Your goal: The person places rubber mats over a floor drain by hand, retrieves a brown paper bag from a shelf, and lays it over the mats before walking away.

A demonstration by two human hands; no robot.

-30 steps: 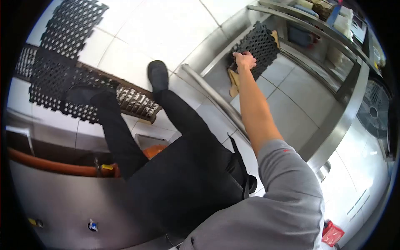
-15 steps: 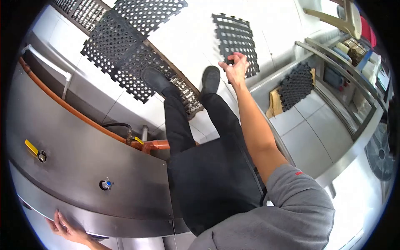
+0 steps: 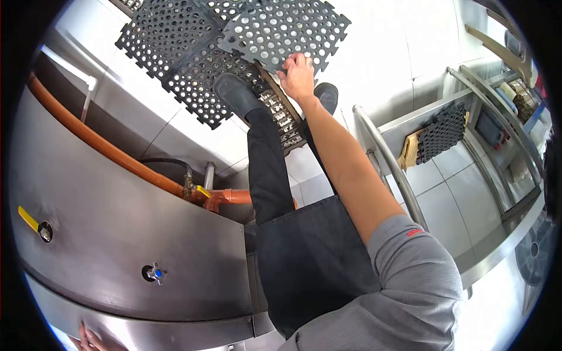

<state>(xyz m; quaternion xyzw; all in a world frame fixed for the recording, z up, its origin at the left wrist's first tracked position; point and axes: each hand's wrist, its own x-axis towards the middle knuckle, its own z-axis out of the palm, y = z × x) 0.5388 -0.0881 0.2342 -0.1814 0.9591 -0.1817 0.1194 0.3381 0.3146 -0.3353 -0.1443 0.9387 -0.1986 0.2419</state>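
Note:
My right hand [image 3: 298, 76] is closed on the near edge of a black perforated mat [image 3: 281, 32]. This mat lies partly over other black mats [image 3: 170, 38], above the floor drain grate [image 3: 287, 120]. Its near edge is between my two shoes. At the lower left, my left hand [image 3: 91, 340] is at the edge of the steel counter [image 3: 158, 324]; only some fingers show, and the rest is cut off by the dark border of the view.
A steel panel [image 3: 129, 234] with a yellow lever and a blue-capped knob is at left. Orange pipe [image 3: 105, 146] runs behind it. At right stands a steel frame [image 3: 392, 164] with a folded black mat [image 3: 442, 136] and cardboard [image 3: 410, 151]. White tiles cover the floor.
The mat in my right hand has moved left, from the right of my feet to over the other mats. My left hand is now lower and less visible. The view has shifted slightly.

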